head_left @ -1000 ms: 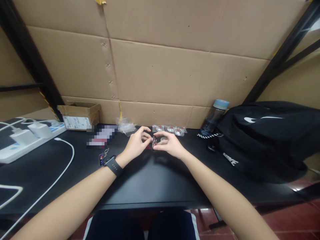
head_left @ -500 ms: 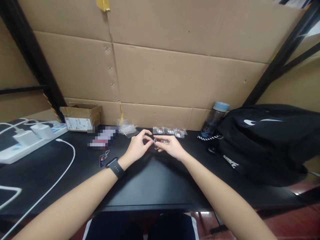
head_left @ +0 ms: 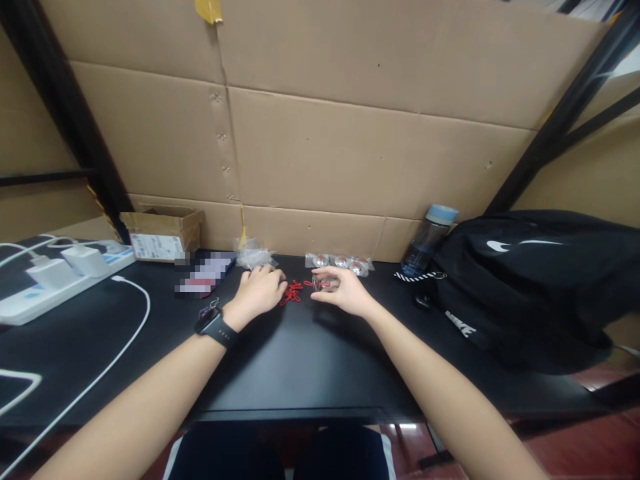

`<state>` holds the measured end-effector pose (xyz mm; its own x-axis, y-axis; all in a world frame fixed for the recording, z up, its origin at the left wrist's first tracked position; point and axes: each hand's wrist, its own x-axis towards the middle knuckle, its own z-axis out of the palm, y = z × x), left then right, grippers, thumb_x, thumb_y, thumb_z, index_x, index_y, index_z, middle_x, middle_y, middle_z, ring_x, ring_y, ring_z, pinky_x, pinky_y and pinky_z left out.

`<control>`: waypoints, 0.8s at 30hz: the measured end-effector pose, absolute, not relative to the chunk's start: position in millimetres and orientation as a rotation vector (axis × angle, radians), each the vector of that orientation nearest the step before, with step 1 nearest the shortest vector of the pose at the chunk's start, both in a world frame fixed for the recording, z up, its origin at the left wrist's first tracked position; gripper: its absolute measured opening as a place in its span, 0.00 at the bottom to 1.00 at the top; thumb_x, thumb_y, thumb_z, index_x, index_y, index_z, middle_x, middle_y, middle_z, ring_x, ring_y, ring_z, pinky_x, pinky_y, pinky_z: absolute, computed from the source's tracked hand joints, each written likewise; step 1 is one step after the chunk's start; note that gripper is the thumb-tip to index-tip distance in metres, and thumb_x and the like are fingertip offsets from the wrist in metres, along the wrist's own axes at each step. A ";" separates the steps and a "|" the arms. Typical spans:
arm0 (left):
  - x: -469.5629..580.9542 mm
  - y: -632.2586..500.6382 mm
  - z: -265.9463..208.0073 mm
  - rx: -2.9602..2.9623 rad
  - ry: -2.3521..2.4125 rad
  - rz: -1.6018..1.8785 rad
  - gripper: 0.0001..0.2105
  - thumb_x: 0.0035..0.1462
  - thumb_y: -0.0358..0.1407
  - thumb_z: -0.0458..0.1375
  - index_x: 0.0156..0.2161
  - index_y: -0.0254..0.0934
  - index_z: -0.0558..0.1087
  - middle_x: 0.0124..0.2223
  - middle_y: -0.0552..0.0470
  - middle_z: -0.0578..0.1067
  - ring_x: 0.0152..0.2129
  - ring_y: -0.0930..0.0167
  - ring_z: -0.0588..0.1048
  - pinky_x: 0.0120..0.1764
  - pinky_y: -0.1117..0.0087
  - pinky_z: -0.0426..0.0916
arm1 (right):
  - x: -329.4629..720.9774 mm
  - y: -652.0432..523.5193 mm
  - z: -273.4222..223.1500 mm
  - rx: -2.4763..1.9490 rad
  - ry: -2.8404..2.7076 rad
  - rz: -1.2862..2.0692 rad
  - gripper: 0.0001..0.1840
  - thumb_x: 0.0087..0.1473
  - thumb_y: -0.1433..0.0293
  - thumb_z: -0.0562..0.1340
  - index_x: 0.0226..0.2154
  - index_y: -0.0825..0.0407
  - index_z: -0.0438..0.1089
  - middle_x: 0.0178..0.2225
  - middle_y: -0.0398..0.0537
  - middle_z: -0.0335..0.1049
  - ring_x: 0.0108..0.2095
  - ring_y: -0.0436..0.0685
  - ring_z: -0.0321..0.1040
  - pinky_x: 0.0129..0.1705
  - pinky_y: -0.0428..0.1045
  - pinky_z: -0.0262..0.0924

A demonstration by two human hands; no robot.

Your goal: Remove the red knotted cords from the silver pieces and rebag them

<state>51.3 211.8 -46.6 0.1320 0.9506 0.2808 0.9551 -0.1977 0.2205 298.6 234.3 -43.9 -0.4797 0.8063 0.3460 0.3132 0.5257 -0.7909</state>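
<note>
My left hand (head_left: pixel 260 291) is palm down over the table, its fingers bent but apart, with nothing visible in them. Right beside its thumb lies a small heap of red cords (head_left: pixel 294 291). Between the thumb and fingers of my right hand (head_left: pixel 346 291) is a round shiny disc (head_left: pixel 316 284), held on edge. A bit of red shows by the disc, and the fingers hide part of it. Behind my right hand, several round shiny discs in clear packets (head_left: pixel 342 262) lie in a row. Clear plastic bags (head_left: pixel 254 257) sit just beyond my left fingers.
On the left are a white power strip (head_left: pixel 65 283) with chargers and cables, an open cardboard box (head_left: pixel 163 235) and a blurred-out flat item (head_left: pixel 207 275). A water bottle (head_left: pixel 427 240) and a black backpack (head_left: pixel 530 287) stand right. Cardboard (head_left: pixel 320 153) walls the back.
My left hand has moved left, away from my right hand, uncovering the red cords. It now hides part of the keychain by the watch. My right hand still holds the disc.
</note>
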 end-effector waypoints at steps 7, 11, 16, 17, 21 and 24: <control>27.6 231.7 -65.4 -2.294 -2.185 -0.193 0.29 0.64 0.52 0.44 0.63 0.42 0.69 0.67 0.40 0.64 0.62 0.45 0.59 0.56 0.43 0.57 | 311.8 241.6 -35.9 -1.016 -2.083 0.707 0.32 0.43 0.61 0.75 0.52 0.51 0.73 0.44 0.52 0.77 0.31 0.52 0.71 0.41 0.52 0.70; 30.2 232.8 -67.8 -2.299 -2.192 -0.281 0.31 0.63 0.57 0.43 0.62 0.43 0.70 0.65 0.39 0.66 0.61 0.42 0.59 0.55 0.41 0.56 | 317.9 247.5 -36.0 -1.028 -2.078 0.717 0.32 0.43 0.62 0.74 0.52 0.51 0.73 0.46 0.53 0.76 0.29 0.50 0.70 0.37 0.50 0.68; 31.4 230.8 -65.8 -2.331 -2.146 -0.358 0.28 0.62 0.54 0.47 0.58 0.43 0.73 0.64 0.39 0.67 0.59 0.42 0.61 0.53 0.40 0.57 | 323.2 251.8 -35.4 -1.042 -2.065 0.704 0.31 0.43 0.63 0.74 0.51 0.51 0.73 0.44 0.52 0.77 0.28 0.50 0.70 0.34 0.48 0.67; 31.1 230.8 -65.3 -2.333 -2.140 -0.359 0.27 0.62 0.53 0.47 0.58 0.42 0.73 0.64 0.39 0.68 0.59 0.43 0.61 0.53 0.40 0.57 | 323.9 252.2 -35.0 -1.044 -2.062 0.704 0.31 0.43 0.63 0.74 0.51 0.52 0.73 0.44 0.52 0.77 0.28 0.50 0.70 0.34 0.48 0.66; 30.3 230.1 -62.9 -2.361 -2.099 -0.345 0.24 0.61 0.50 0.49 0.55 0.43 0.75 0.62 0.40 0.70 0.58 0.44 0.62 0.53 0.41 0.58 | 326.4 253.3 -33.4 -1.059 -2.053 0.696 0.31 0.44 0.64 0.74 0.51 0.53 0.73 0.45 0.53 0.77 0.27 0.49 0.69 0.33 0.47 0.66; 31.5 228.4 -61.8 -2.439 -2.033 -0.331 0.23 0.61 0.49 0.50 0.56 0.45 0.75 0.61 0.41 0.70 0.58 0.46 0.62 0.54 0.42 0.58 | 327.8 253.9 -32.7 -1.059 -2.054 0.678 0.30 0.44 0.64 0.74 0.51 0.52 0.74 0.45 0.53 0.77 0.27 0.49 0.68 0.33 0.47 0.66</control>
